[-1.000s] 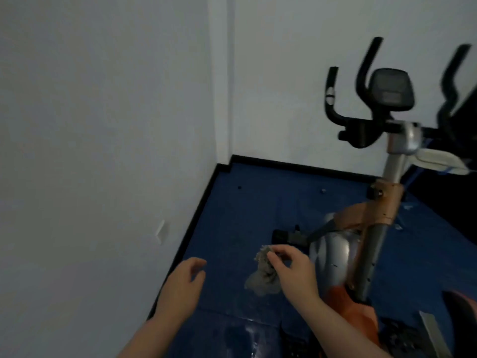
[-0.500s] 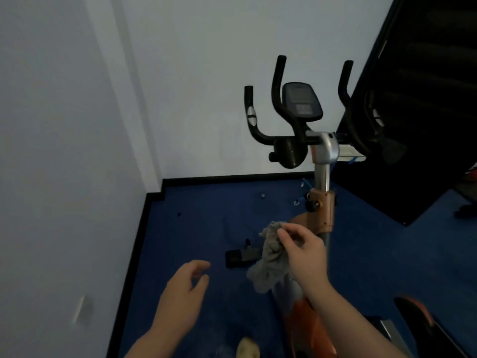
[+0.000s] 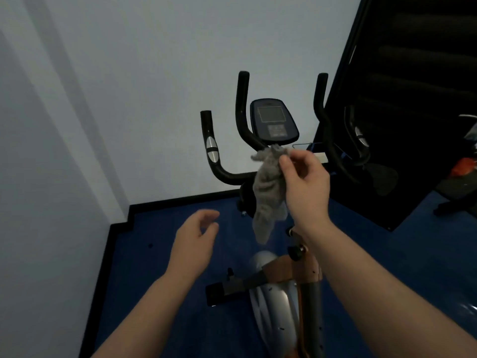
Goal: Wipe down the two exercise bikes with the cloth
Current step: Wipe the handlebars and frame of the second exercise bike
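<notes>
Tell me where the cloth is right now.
In the head view, right of centre, the grey cloth hangs pinched in the right hand, just below the bike's console.

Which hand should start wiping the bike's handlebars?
Probably the right hand: its fingers already pinch the crumpled grey cloth, raised by the black curved handlebars and dark display console. The left hand is lower, holding nothing.

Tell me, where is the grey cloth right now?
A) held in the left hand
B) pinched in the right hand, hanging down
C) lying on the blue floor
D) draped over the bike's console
B: the right hand pinches the grey cloth near its top and it dangles in front of the handlebars; the left hand holds nothing.
</notes>
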Tool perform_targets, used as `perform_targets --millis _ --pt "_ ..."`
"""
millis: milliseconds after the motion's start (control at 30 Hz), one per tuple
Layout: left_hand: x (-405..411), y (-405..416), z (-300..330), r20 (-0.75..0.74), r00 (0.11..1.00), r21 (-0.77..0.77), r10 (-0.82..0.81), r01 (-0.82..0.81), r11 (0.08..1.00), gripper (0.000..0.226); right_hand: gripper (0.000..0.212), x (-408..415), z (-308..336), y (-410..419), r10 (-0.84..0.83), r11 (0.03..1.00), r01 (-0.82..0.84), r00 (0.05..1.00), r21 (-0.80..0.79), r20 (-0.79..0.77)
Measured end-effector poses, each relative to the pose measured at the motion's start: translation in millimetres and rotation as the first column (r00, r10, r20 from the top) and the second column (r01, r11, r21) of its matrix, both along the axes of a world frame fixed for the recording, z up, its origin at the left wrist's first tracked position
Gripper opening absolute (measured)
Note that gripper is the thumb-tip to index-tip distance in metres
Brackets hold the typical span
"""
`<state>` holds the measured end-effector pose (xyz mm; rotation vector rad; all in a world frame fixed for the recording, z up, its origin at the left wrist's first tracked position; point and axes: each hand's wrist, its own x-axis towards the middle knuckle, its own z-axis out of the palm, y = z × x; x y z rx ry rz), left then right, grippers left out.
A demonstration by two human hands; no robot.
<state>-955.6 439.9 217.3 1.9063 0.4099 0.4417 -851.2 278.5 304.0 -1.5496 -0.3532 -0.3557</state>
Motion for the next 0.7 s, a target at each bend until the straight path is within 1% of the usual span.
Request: perform_targets --millis 67,133,200,233,300,333,433,533,567,633,700 --pt "21.2 3.6 6.6 0.039 0.999 -0.019 0.024 -0.024 1.0 0.022 0.012 20.1 -5.5 18.6 -0.037 0.997 0.04 0.998 -0.063 0.056" --pt "39.6 6.1 9.0 0.059 0.998 -0.032 0.017 -0.015 0.999 0.024 0.011 34.2 -28.3 33.1 -0.058 0.969 0.08 0.993 -0.235 0.099" --pt "53.4 8.2 5.1 0.06 0.998 -0.024 -0.026 0.027 0.999 0.027 0.011 40.3 -54.8 43.5 -0.051 0.902 0.118 0.984 -0.415 0.171" --pt "58.0 9.1 2.1 0.048 0.998 -0.021 -0.049 0.05 0.999 0.028 0.013 41.2 -64.9 46.7 -0.038 0.867 0.146 0.973 -0.476 0.228" --pt "65.7 11.9 -3.7 0.016 0.996 -0.032 -0.087 0.088 0.996 0.026 0.019 39.8 -77.2 50.0 -0.003 0.813 0.197 0.943 -0.548 0.334" --pt "68.8 13.5 -6.2 0.012 0.995 -0.035 -0.101 0.101 0.994 0.026 0.023 37.1 -82.0 49.2 0.008 0.793 0.214 0.933 -0.57 0.361" --pt "78.7 17.4 -9.0 0.037 0.99 -0.024 -0.134 0.135 0.991 0.025 0.028 22.1 -99.4 36.6 -0.014 0.768 0.241 0.932 -0.593 0.361" --pt "87.3 20.2 -5.1 0.09 0.983 -0.03 -0.158 0.161 0.987 0.024 0.023 17.5 -97.5 31.9 0.0 0.78 0.201 0.947 -0.592 0.322" --pt "91.0 20.5 -3.2 0.108 0.981 -0.042 -0.163 0.168 0.985 0.024 0.019 24.6 -89.6 37.2 -0.008 0.793 0.19 0.953 -0.579 0.302" --pt "99.8 19.2 0.4 0.144 0.976 -0.09 -0.163 0.177 0.98 0.024 0.011 36.1 -75.7 50.7 -0.078 0.831 0.209 0.961 -0.515 0.264" --pt "107.4 16.0 2.4 0.158 0.973 -0.152 -0.169 0.193 0.969 0.023 0.006 34.2 -75.7 57.2 -0.142 0.863 0.233 0.963 -0.448 0.227"
